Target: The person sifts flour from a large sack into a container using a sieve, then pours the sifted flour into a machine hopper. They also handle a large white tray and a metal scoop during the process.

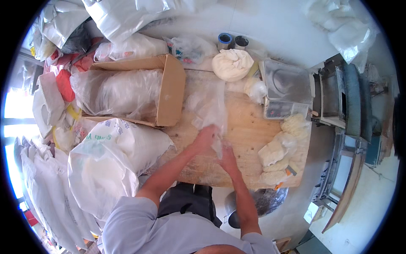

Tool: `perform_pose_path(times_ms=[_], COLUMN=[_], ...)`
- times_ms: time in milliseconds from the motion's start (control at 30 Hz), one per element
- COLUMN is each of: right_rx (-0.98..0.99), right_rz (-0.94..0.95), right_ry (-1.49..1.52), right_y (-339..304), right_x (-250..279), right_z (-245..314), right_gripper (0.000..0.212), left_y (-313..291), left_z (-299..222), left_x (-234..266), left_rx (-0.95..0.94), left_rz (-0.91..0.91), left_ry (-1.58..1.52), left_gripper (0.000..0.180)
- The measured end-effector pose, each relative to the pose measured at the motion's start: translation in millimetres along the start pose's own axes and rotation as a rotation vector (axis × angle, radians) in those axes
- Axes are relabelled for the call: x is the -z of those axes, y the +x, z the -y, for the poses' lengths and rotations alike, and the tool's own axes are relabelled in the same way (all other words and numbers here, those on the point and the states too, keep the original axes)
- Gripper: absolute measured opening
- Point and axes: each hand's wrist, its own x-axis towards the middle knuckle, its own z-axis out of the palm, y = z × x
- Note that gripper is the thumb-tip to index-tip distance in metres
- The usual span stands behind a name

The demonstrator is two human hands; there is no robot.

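A clear plastic bag (208, 106) lies stretched over the middle of the wooden table (247, 122), its near end gathered between my hands. My left hand (206, 137) is closed on the bag's bunched edge. Close beside it, my right hand (227, 157) also grips the bag, lower and a little to the right. The fingertips partly hide the plastic they pinch. Left of the bag, an open cardboard box (172, 91) is filled with a bundle of clear plastic bags (127, 91).
Near left stands a large open white sack (105, 165) of white powder. Pale dough-like strands or noodles (279, 150) lie at the table's right edge, beside a utility knife (291, 171). Behind are a tied cloth bundle (232, 64), a metal-lidded container (287, 82) and two cups (224, 39).
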Motion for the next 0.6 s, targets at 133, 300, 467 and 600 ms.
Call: perform_pose_path(times_ms=[133, 300, 467, 600], right_rx=[-0.012, -0.029, 0.039, 0.066], right_rz=[-0.083, -0.228, -0.283, -0.338], right_ry=[-0.161, -0.045, 0.138, 0.150], right_y=[51.8, 111.0, 103.1, 129.6], right_x=[-46.5, -62.1, -55.4, -69.2], right_z=[12.8, 15.4, 5.6, 7.9], right_gripper=[0.072, 0.061, 0.056, 0.055], left_y=[140.9, 303.9, 356.5, 351.1], left_z=[2.5, 55.0, 107.0, 67.2], left_x=[57.0, 130.5, 205.3, 247.1], left_rx=[0.265, -0.079, 0.108, -0.120], left_rz=[-0.347, -0.682, -0.261, -0.487], left_ry=[0.066, 0.747, 0.929, 0.516], left_gripper=[0.050, 0.051, 0.027, 0.025])
